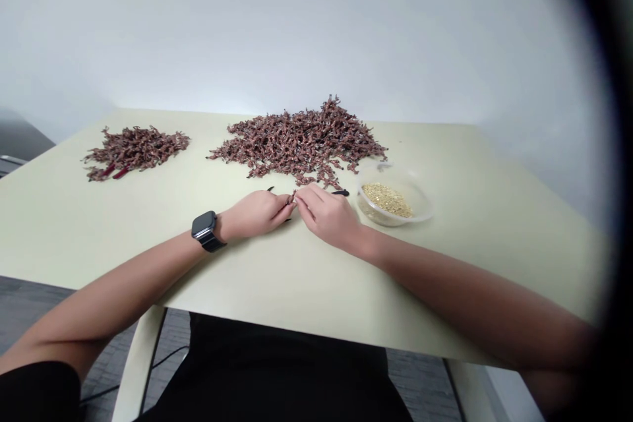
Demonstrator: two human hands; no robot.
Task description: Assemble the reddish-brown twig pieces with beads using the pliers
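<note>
Over the table's front middle, my left hand (pixel 257 212) and my right hand (pixel 330 216) meet at the fingertips, both closed in a pinch. Between them shows a small reddish-brown piece (pixel 291 198), gripped by the left fingers. Whatever the right fingertips pinch is too small to make out. Just behind the hands lies a large heap of similar dark brown, knobbly pieces (pixel 301 142). A dark, slim object (pixel 341 192) pokes out behind my right hand, and thin dark tips show around my left. Right of my right hand stands a clear plastic bowl (pixel 422 213) with gold-coloured bits (pixel 388 200).
A smaller heap of brown pieces (pixel 138 148) sits at the left, with two dark red objects (pixel 120 173) at its front edge. The pale table (pixel 277 297) backs onto a white wall (pixel 247 26). A watch (pixel 205 229) is on my left wrist.
</note>
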